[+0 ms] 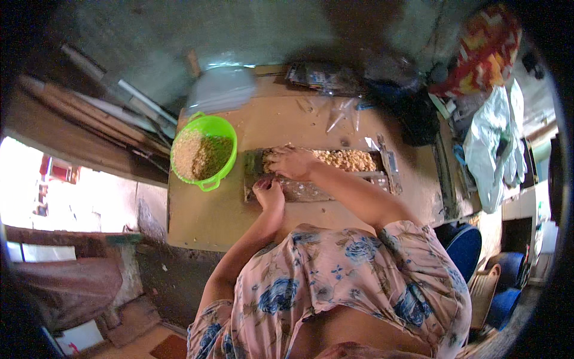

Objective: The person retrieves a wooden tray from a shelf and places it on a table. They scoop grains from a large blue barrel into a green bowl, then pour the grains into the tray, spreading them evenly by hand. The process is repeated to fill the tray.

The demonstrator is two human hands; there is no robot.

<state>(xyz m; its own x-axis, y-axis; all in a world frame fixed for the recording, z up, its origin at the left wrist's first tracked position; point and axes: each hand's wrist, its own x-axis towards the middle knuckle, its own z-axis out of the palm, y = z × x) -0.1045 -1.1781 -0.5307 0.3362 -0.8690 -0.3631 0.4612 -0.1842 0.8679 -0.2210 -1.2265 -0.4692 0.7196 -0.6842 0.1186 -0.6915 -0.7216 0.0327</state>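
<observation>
A long wooden tray (302, 190), worn and dark, lies across the table in front of me. Pale, lumpy pieces like nuts or puffed grain (353, 160) fill its trough, showing mostly in the right part. My right hand (291, 163) lies flat, palm down, on the pieces at the trough's left end, fingers stretched out to the left. My left hand (269, 190) is curled round the tray's near edge at the left, its fingertips partly hidden. Left of the tray stands a bright green plastic colander-like bowl (230, 128) with handles, holding pale grains on one side and browner ones on the other.
The brown tabletop (209, 224) carries a stack of clear plastic sheets (222, 88) at the back left. Clear plastic bags (344, 113) and dark packets (320, 76) lie at the back. White plastic bags (493, 143) hang at the right, near a blue round container (463, 246).
</observation>
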